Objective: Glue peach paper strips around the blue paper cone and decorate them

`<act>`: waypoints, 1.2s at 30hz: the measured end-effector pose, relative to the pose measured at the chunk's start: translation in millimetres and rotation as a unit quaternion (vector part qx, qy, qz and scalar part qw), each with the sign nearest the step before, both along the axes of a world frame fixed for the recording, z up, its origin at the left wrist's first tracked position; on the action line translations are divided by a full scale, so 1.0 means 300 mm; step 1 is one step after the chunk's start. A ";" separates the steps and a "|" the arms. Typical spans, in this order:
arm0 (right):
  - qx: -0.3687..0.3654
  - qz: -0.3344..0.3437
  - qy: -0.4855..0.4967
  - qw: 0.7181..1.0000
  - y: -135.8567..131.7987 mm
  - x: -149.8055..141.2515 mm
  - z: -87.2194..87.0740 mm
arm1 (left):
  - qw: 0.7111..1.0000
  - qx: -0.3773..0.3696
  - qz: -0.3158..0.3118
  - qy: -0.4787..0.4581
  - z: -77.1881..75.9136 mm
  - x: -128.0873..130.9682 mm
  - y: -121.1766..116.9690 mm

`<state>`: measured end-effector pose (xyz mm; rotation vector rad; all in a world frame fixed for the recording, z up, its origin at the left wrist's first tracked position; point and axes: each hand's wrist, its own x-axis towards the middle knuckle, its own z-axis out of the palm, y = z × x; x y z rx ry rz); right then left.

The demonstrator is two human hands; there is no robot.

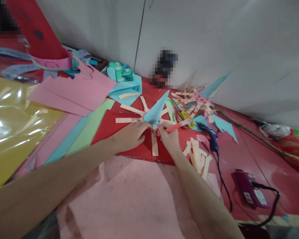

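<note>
A light-blue paper cone (156,111) stands at the centre of a paper craft, with cream paper strips (154,146) fanned out around its base. Red letters or marks show on some strips. My left hand (132,135) is closed at the near left of the cone's base, its fingertips gripping the craft's edge. In my right hand (170,136) is a red-orange pen (178,125), its lower end over the strip nearest me. The fingers partly hide that strip's top. Beneath the craft lies a red sheet (107,131).
At right are yellow-and-red-handled scissors (188,119), a blue glue gun (210,134) with its cord, loose cream strips (198,156) and a purple power strip (250,189). Behind is a similar finished-looking cone craft (215,86). Pink sheets (77,86) and yellow wrapped paper (20,122) lie left.
</note>
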<state>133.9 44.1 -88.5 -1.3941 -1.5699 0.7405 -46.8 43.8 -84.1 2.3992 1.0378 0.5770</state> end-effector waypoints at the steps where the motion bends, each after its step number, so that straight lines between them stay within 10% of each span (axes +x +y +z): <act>1: -0.001 0.002 -0.002 1.000 0.000 0.000 0.000 | 1.000 0.001 0.000 0.000 0.000 0.000 0.000; 36: -0.046 -0.002 -0.006 0.999 -0.008 -0.007 0.004 | 1.000 0.003 -0.004 -0.001 0.012 0.003 -0.004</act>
